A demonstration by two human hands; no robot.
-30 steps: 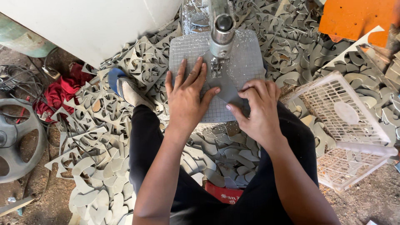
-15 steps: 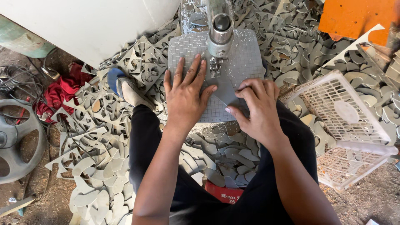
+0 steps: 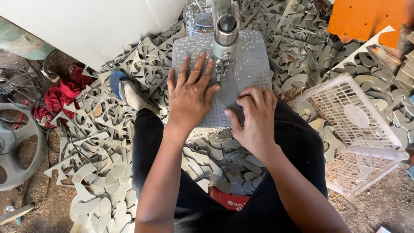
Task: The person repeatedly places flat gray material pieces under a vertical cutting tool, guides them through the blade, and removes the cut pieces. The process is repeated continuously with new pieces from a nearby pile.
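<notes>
A small saw machine [image 3: 225,32] stands over a square grey gridded work table [image 3: 254,64] dusted with white shavings. A flat grey sheet piece [image 3: 227,96] lies on the table right under the blade. My left hand [image 3: 189,96] lies flat on the table with its fingers spread, pressing the left side of the piece. My right hand [image 3: 254,116] pinches the piece's near right edge with bent fingers. My legs in black trousers extend beneath the table.
Grey cut-out scraps [image 3: 108,142] cover the ground all around. A white plastic basket [image 3: 362,129] lies tipped at the right, an orange board [image 3: 366,19] at the top right. At the left are a red cloth [image 3: 60,97], cables and a grey wheel [image 3: 19,146].
Both hands have shifted a little on the table, easing the grey piece toward the blade. The camera view has barely moved.
</notes>
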